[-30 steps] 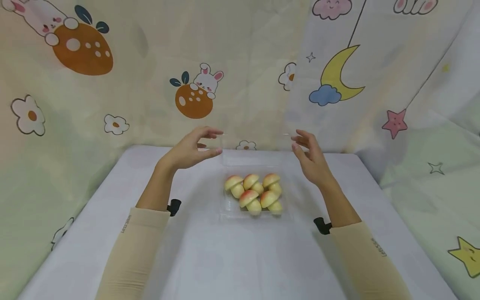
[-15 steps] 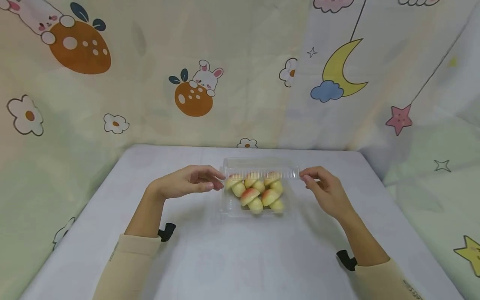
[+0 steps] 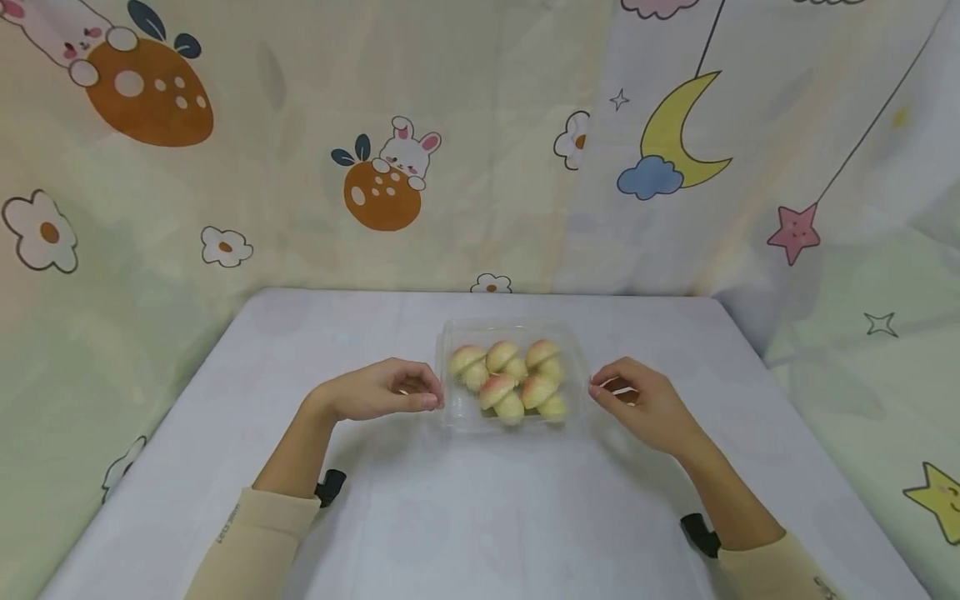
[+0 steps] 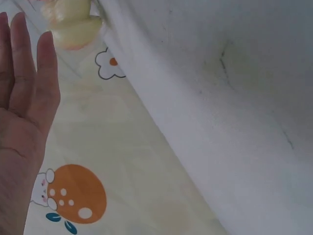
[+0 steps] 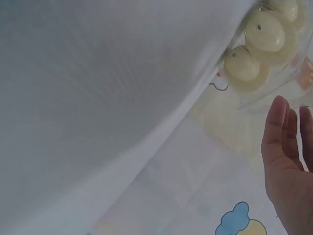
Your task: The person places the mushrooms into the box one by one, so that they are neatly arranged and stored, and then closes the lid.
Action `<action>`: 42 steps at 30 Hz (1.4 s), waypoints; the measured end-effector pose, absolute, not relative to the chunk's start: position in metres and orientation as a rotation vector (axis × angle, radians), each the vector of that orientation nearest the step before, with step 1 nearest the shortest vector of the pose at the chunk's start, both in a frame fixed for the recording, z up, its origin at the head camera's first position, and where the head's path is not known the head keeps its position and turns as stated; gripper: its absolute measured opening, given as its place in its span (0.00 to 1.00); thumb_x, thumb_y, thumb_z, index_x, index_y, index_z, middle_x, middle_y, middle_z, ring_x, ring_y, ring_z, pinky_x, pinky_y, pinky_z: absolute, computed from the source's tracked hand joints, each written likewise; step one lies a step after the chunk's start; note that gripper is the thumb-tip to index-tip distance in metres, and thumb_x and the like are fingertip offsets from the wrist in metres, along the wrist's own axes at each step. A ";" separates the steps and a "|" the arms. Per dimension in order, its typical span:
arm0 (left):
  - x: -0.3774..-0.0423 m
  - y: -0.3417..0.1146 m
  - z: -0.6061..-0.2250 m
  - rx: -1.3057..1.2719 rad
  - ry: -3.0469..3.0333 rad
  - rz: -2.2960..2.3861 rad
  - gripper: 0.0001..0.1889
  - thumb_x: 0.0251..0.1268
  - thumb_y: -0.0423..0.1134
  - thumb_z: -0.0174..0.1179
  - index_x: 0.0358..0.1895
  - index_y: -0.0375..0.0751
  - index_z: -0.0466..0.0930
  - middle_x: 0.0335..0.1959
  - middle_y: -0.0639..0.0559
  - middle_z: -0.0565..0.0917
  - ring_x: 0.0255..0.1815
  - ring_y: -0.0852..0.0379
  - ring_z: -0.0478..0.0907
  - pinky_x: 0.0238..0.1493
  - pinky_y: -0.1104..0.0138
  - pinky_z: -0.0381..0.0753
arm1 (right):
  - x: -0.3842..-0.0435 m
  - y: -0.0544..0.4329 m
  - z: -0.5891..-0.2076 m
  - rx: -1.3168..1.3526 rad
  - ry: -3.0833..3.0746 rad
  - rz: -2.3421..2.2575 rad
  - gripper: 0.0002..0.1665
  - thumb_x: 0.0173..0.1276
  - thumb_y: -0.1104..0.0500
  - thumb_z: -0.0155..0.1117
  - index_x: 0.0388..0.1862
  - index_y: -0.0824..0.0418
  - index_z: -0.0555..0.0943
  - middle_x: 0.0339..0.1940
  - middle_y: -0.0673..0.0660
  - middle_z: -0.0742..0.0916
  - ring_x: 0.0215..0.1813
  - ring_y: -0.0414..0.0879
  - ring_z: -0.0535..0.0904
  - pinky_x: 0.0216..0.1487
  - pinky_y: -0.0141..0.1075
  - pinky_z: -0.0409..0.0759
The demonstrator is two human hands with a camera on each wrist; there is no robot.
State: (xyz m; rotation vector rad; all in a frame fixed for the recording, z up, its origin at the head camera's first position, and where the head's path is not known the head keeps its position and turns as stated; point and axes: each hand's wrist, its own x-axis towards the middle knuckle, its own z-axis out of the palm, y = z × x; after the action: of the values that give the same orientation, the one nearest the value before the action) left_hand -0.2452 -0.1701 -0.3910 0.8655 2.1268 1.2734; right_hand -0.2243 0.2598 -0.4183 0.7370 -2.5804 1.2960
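A clear plastic clamshell box [image 3: 510, 327] sits on the table with its lid down. Through the lid show several pale yellow mushroom-shaped pieces [image 3: 501, 396] with reddish caps, two rows of them. At the box's left side, my left hand [image 3: 382, 389] has thumb and bent fingers together at the lid's edge. My right hand [image 3: 637, 404] pinches the opposite edge between thumb and fingertips. The right wrist view catches the box's clear corner beside the right thumb [image 5: 277, 117]; in the left wrist view, a mushroom-shaped piece [image 4: 73, 22] appears beyond the left fingertips.
A white cloth-covered table [image 3: 480, 517] extends around the box. Behind it hangs a printed curtain [image 3: 480, 150] with rabbits, flowers and a moon. Black wrist mounts [image 3: 330, 487] show at both sleeves.
The raised lid has swung down toward me over the mushroom-shaped pieces. Both hands have come down and nearer with it, and now stand at the box's two sides.
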 end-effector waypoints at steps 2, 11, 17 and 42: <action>-0.245 -0.166 -0.393 0.869 2.179 1.237 0.09 0.76 0.43 0.62 0.49 0.42 0.83 0.48 0.36 0.85 0.54 0.36 0.81 0.57 0.60 0.81 | -0.224 0.260 -0.418 0.709 -2.628 1.281 0.12 0.71 0.59 0.71 0.50 0.58 0.82 0.46 0.53 0.86 0.46 0.46 0.87 0.46 0.35 0.87; -0.248 -0.152 -0.406 0.818 2.407 1.098 0.09 0.73 0.47 0.63 0.43 0.45 0.80 0.36 0.48 0.86 0.40 0.53 0.82 0.49 0.63 0.80 | -0.225 0.263 -0.416 0.627 -2.860 1.173 0.27 0.73 0.53 0.69 0.63 0.65 0.74 0.50 0.58 0.86 0.45 0.47 0.86 0.45 0.34 0.85; -0.242 -0.144 -0.416 0.595 2.532 1.101 0.16 0.70 0.53 0.66 0.35 0.45 0.77 0.25 0.54 0.81 0.26 0.60 0.76 0.30 0.67 0.74 | -0.227 0.262 -0.415 0.572 -2.995 1.202 0.23 0.76 0.49 0.64 0.54 0.69 0.80 0.37 0.56 0.91 0.36 0.47 0.88 0.37 0.35 0.85; -0.225 -0.143 -0.426 0.219 2.128 1.337 0.18 0.79 0.49 0.53 0.44 0.35 0.84 0.40 0.47 0.89 0.41 0.51 0.86 0.32 0.64 0.83 | -0.216 0.248 -0.432 0.218 -2.897 2.180 0.24 0.81 0.51 0.58 0.46 0.75 0.77 0.35 0.57 0.90 0.37 0.46 0.88 0.40 0.36 0.88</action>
State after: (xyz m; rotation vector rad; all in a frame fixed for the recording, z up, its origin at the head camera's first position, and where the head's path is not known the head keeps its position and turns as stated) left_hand -0.2247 -0.1432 -0.4257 0.2194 2.1275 1.3370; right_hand -0.2157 0.2479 -0.4318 0.2177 -2.8969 2.1804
